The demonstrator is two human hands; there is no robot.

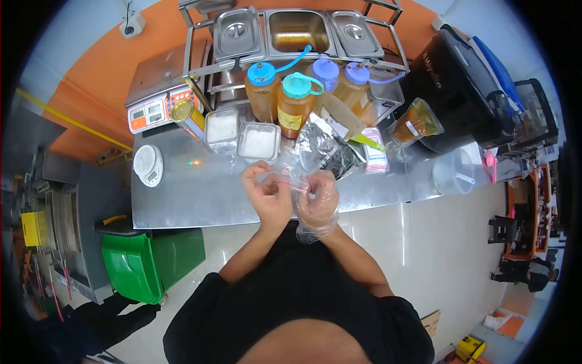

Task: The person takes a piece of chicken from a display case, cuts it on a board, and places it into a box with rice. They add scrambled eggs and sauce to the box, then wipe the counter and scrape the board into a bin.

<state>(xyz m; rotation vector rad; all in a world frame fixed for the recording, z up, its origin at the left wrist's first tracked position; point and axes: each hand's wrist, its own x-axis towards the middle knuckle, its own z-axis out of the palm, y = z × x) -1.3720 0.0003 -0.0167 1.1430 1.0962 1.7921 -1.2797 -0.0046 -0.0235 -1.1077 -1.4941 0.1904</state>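
Clear, red-striped bag [292, 184] between the hands [319, 201], crumpled silver pouch [316, 137] just beyond.

Shiny metal bench [200, 203], seam toward right. On it, left to right: orange-panelled scale [162, 112] at back, small white scale [149, 165] near left edge, upright tin [189, 118], two clear tubs [259, 143] of white stuff, capped bottles [293, 108] behind, crumpled foil pouch [318, 142], white-and-pink packet [375, 156], clear tub [450, 176] far right.

We see a black T-shirt [291, 285] with short sleeves [388, 321] and a curved neckline [303, 316]; beyond its front, a clear, wrinkled plastic glove [324, 213] covers the right hand [317, 201].
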